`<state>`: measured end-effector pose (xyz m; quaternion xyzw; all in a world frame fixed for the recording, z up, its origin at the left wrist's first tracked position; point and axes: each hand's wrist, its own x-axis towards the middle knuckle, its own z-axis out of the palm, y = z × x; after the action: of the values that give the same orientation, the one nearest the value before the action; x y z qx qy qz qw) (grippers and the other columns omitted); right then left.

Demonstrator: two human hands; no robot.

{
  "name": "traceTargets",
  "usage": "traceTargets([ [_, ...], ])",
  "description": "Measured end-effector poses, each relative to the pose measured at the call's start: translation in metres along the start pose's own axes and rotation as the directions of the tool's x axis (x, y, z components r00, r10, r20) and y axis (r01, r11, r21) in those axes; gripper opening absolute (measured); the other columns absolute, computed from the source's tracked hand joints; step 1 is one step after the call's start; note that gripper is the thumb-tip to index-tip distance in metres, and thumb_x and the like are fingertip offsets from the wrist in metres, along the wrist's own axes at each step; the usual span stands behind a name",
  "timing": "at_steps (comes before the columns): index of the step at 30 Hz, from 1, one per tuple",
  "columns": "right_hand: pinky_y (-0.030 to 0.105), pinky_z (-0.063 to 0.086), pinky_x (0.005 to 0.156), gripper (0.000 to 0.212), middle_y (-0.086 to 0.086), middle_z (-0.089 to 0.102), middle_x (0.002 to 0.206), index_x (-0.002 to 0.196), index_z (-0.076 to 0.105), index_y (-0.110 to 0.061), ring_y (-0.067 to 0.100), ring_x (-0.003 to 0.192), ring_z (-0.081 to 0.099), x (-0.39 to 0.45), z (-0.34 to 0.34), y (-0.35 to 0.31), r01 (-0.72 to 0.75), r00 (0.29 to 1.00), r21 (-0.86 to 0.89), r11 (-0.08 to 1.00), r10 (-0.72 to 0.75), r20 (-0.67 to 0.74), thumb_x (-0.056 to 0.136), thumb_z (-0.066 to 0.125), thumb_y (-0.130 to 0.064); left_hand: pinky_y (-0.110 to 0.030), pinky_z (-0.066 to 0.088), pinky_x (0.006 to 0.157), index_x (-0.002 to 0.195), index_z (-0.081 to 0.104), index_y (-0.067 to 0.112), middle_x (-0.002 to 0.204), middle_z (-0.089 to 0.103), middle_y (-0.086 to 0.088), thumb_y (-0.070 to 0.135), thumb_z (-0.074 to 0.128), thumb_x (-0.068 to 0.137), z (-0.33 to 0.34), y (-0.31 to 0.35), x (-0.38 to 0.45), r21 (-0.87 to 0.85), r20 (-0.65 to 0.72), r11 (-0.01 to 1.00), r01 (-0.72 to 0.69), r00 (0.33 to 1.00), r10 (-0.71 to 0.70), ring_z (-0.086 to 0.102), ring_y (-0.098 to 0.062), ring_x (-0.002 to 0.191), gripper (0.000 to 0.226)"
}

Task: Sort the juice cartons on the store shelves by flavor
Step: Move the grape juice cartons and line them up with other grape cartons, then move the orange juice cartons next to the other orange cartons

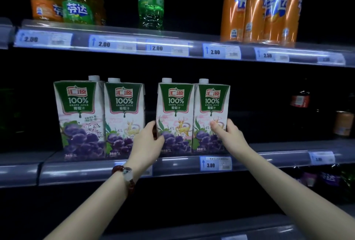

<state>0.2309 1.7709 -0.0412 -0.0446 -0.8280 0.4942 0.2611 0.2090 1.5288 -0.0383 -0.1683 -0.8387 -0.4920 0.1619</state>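
On the middle shelf (172, 163) | two grape cartons (193, 118) clamped as a pair | left hand (147, 141) pressed on left side | right hand (229, 134) on right side

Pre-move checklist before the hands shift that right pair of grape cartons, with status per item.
1. Left hand on the left side of the third carton: ok, thumb on its front.
2. Right hand on the right side of the fourth carton: ok.
3. The two held cartons pressed together as one block: ok, no gap shows between them.
4. Flavor matches the left pair: ok, all four read grape juice.
5. Gap toward the second carton free for sliding: ok, only the left hand's fingers are in it.
6. Cartons lifted or resting on the shelf: cannot tell.
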Motion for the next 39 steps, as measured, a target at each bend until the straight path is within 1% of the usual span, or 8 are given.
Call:
traceTargets([
  [3,0.02,0.036,0.056,0.039,-0.006,0.061,0.09,0.101,0.054,-0.018,0.003,0.075,0.055,-0.007,0.0,-0.007,-0.024,0.997,-0.145,0.989,0.014,-0.07,0.091,0.052,-0.056,-0.013,0.041,0.053,0.135,0.049,0.017,0.101,0.062,0.005,0.008,0.052,0.093,-0.006,0.001,-0.006,-0.012,0.027,1.0,-0.003,1.0,0.003,0.055,0.001,0.073,0.044],
  [10,0.034,0.044,0.069,0.032,0.015,0.066,0.107,0.111,0.058,-0.005,0.029,0.092,0.059,-0.032,0.01,-0.025,-0.131,0.963,-0.4,0.907,0.021,-0.268,0.091,0.059,-0.03,-0.015,0.042,0.064,0.121,0.057,0.01,0.096,0.06,-0.001,0.006,0.054,0.09,-0.027,0.009,-0.021,0.048,0.099,0.996,-0.076,0.992,0.071,0.056,-0.015,0.087,0.031],
  [14,0.032,0.042,0.068,0.02,0.014,0.066,0.104,0.106,0.059,-0.01,0.029,0.087,0.057,-0.058,0.028,-0.042,-0.149,0.945,-0.452,0.88,-0.008,-0.327,0.09,0.058,-0.021,-0.01,0.041,0.053,0.109,0.066,0.011,0.083,0.062,0.005,0.008,0.056,0.087,-0.053,0.009,-0.036,0.114,0.125,0.985,-0.129,0.985,0.115,0.056,-0.006,0.071,0.025],
  [19,0.03,0.041,0.071,0.013,0.014,0.07,0.098,0.088,0.067,-0.014,0.031,0.092,0.062,-0.103,0.078,-0.07,-0.18,0.982,-0.522,0.834,0.118,-0.15,0.087,0.057,-0.022,-0.029,0.052,0.085,0.097,0.073,0.014,0.098,0.074,-0.004,0.01,0.058,0.082,-0.109,-0.011,-0.068,0.215,0.149,0.972,-0.099,0.987,0.067,0.068,-0.022,0.095,0.022],
  [29,0.034,0.055,0.076,0.016,0.012,0.07,0.078,0.069,0.063,-0.015,0.031,0.082,0.068,-0.183,0.253,-0.154,0.038,0.964,-0.438,0.898,0.082,0.253,0.085,0.062,-0.019,-0.033,0.054,0.084,0.09,0.075,0.014,0.096,0.074,-0.007,0.011,0.059,0.082,-0.273,-0.098,-0.141,0.35,0.015,0.934,0.075,0.996,-0.086,0.066,-0.023,0.096,0.018],
  [32,0.036,0.059,0.072,0.022,0.013,0.074,0.077,0.062,0.063,-0.017,0.028,0.073,0.07,-0.199,0.315,-0.187,0.129,0.92,-0.352,0.927,0.02,0.391,0.084,0.063,-0.016,-0.037,0.057,0.083,0.093,0.075,0.013,0.095,0.074,-0.007,0.011,0.059,0.084,-0.326,-0.127,-0.16,0.367,-0.055,0.917,0.157,0.988,-0.147,0.068,-0.022,0.092,0.019],
  [36,0.017,0.051,0.048,0.016,0.008,0.072,0.07,0.071,0.069,-0.012,0.016,0.057,0.065,-0.221,0.394,-0.237,0.239,0.796,-0.178,0.955,-0.088,0.599,0.086,0.062,-0.013,-0.037,0.058,0.082,0.095,0.074,0.013,0.096,0.073,-0.006,0.014,0.059,0.087,-0.402,-0.164,-0.185,0.413,-0.172,0.871,0.267,0.962,-0.213,0.067,-0.021,0.091,0.017],
  [39,0.023,0.054,0.055,0.012,0.006,0.073,0.073,0.08,0.071,-0.012,0.016,0.062,0.067,-0.241,0.454,-0.273,0.292,0.677,-0.06,0.954,-0.162,0.718,0.087,0.063,-0.016,-0.036,0.057,0.081,0.091,0.073,0.016,0.094,0.074,-0.005,0.015,0.059,0.085,-0.463,-0.195,-0.207,0.443,-0.274,0.815,0.373,0.922,-0.273,0.067,-0.021,0.091,0.015],
])
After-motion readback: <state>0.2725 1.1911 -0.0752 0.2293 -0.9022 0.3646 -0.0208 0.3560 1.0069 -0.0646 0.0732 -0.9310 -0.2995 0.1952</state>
